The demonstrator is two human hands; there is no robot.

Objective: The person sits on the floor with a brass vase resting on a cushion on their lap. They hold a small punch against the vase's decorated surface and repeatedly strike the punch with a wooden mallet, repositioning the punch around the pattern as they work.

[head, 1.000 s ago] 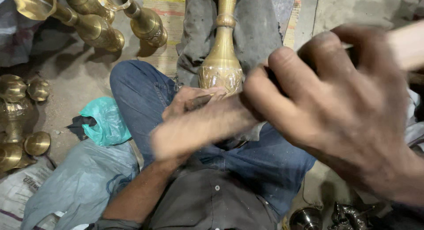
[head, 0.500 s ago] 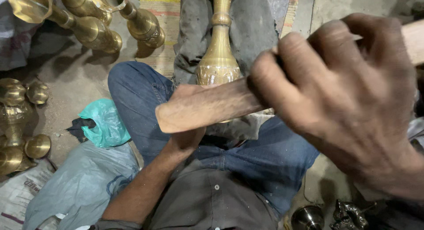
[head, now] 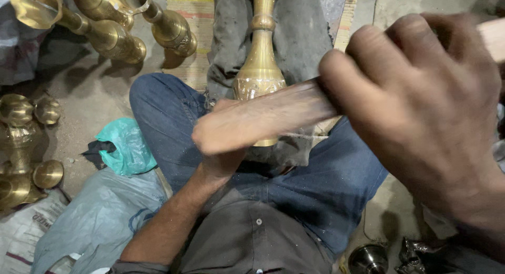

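**Mallet over vase, seated on floor**

R hand (head: 421, 111) was clenched round the mallet (head: 263, 119), close to cam, blurred. Mallet lay across my view w/ its head just over the brass vase (head: 260, 58). Vase lay on a grey cloth (head: 300, 37) over my lap, neck pointing away. L hand (head: 223, 155) sat at the vase base, mostly hidden behind the mallet; couldn't tell its fingers. More brass vases (head: 105, 21) top left, brass bowls (head: 31, 142) far left, green bag (head: 126, 145) beside my L knee.

A blurred wooden stick (head: 263, 119) lies across a slender brass vase (head: 260, 69) resting lengthwise on the lap.
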